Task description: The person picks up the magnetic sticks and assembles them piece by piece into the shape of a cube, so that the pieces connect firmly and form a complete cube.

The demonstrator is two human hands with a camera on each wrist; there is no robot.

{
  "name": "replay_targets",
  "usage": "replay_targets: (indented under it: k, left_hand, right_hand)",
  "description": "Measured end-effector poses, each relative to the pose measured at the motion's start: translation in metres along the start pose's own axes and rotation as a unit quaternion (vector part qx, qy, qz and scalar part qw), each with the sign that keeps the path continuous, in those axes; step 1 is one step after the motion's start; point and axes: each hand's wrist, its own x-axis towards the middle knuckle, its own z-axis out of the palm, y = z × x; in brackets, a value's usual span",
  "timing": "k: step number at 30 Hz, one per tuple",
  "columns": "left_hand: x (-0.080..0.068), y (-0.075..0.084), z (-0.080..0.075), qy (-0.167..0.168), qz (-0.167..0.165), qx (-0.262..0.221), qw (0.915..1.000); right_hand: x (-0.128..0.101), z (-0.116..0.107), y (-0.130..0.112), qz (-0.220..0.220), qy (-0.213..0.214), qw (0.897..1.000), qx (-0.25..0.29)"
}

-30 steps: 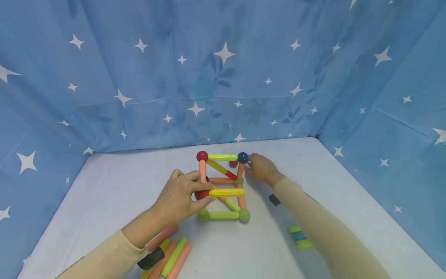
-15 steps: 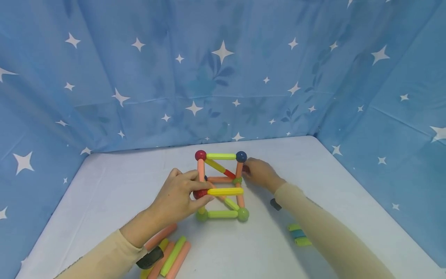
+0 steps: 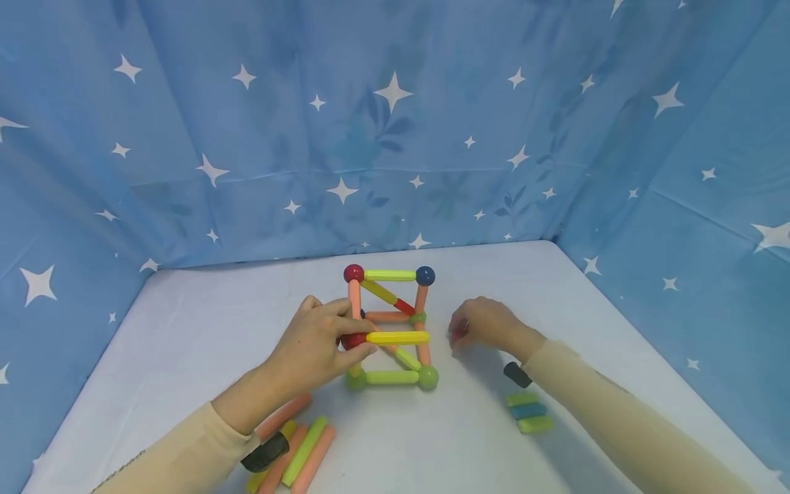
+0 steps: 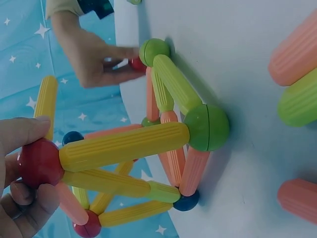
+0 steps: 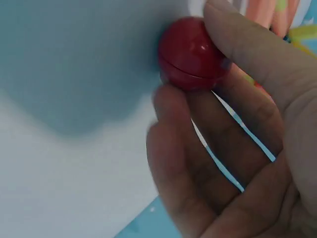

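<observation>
A cube-like frame of magnetic rods and balls [image 3: 391, 377] stands on the white table. My left hand [image 3: 311, 343] pinches the red ball [image 4: 40, 162] at its near upper left corner, thumb and fingers around it. From that ball a yellow rod [image 3: 400, 338] reaches to the right, and its right end shows no ball. To the right of the frame, apart from it, my right hand [image 3: 490, 324] holds a loose red ball [image 5: 193, 52] between thumb and fingers, low over the table. A blue ball [image 3: 425, 276] tops the far right corner.
Several loose pink, yellow and green rods [image 3: 305, 451] lie at the front left, under and beside the left forearm. Short green and blue rods [image 3: 527, 411] lie near the right forearm. A blue star-patterned curtain [image 3: 395, 137] borders the table at the back and sides.
My right hand has picked up the red ball from behind the frame's right side and brought it right and nearer. The left hand keeps its grip on the frame's red ball.
</observation>
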Motion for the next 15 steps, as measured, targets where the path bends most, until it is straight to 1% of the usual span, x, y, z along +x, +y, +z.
replay_targets:
  k: [3, 6, 9, 12, 15]
  left_hand:
    - [0.000, 0.001, -0.001, -0.008, -0.002, 0.002, 1.0000]
    - [0.001, 0.002, -0.002, -0.017, -0.005, 0.003, 0.9998]
    - [0.001, 0.003, -0.002, -0.021, -0.008, 0.004, 0.9997]
    - [0.000, 0.003, -0.003, -0.018, -0.010, 0.008, 0.9998]
    - [-0.001, 0.003, -0.003, -0.012, -0.006, 0.011, 0.9998]
  right_hand:
    - [-0.016, 0.000, -0.010, -0.001, -0.046, 0.999, 0.024]
    - [-0.031, 0.002, -0.021, -0.007, -0.078, 0.995, 0.058]
    - [-0.044, 0.003, -0.027, -0.025, -0.090, 0.993, 0.074]
    - [-0.050, 0.000, -0.029, -0.043, -0.099, 0.990, 0.096]
    - [-0.053, -0.007, -0.026, -0.068, -0.101, 0.982, 0.142]
